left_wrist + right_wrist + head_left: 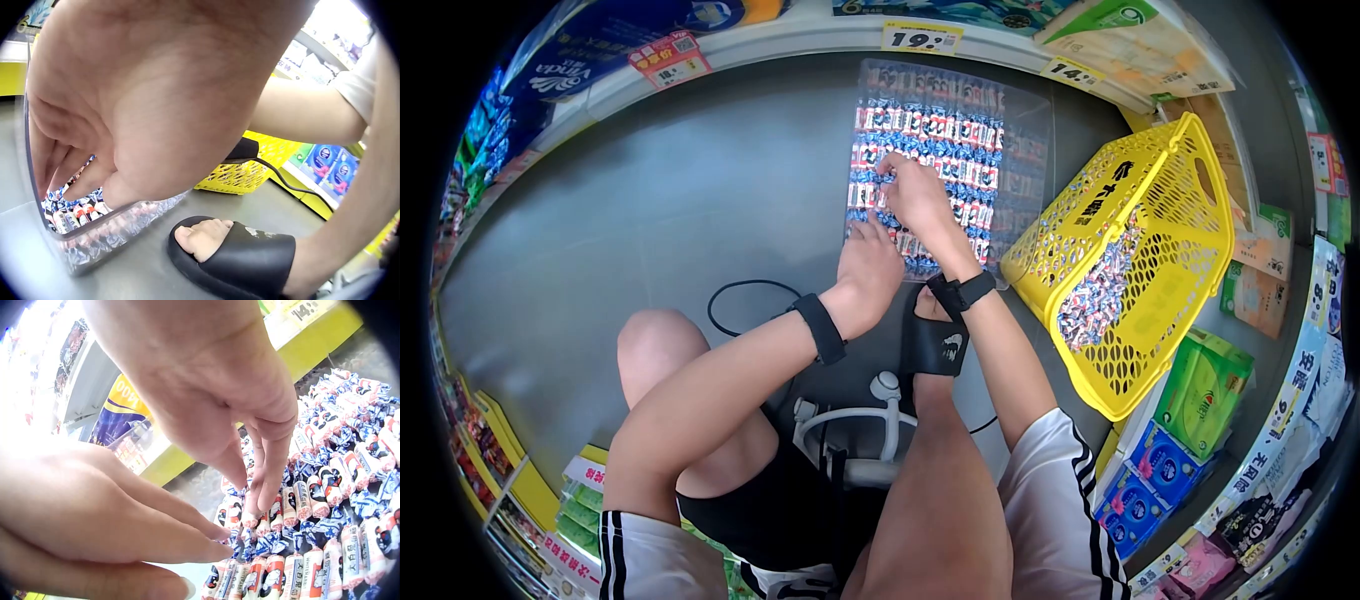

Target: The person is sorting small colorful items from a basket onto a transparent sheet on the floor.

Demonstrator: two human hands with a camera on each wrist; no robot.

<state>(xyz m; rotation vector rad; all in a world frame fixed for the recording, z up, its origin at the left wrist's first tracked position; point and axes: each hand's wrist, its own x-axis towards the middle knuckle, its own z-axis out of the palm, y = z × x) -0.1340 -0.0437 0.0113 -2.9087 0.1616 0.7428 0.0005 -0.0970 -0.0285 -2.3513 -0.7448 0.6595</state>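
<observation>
White Rabbit candies [925,125] in white, red and blue twist wrappers lie side by side in rows inside a clear plastic box [1025,200] on the floor. My right hand [915,197] reaches over the box from above. In the right wrist view its thumb and fingers close around one candy [251,519] at the left end of a row. My left hand [872,265] is at the near left corner of the box. Its fingers [187,534] are extended over the rim, with the tips at the wrapper ends of the nearest row.
A yellow basket [1120,170] lies tipped beside the box, with many loose candies [1095,300] in it. A foot in a black slide [937,340] is just in front of the box. Shelves with tissue packs [1205,390] stand around. A black cable [735,285] lies on the floor.
</observation>
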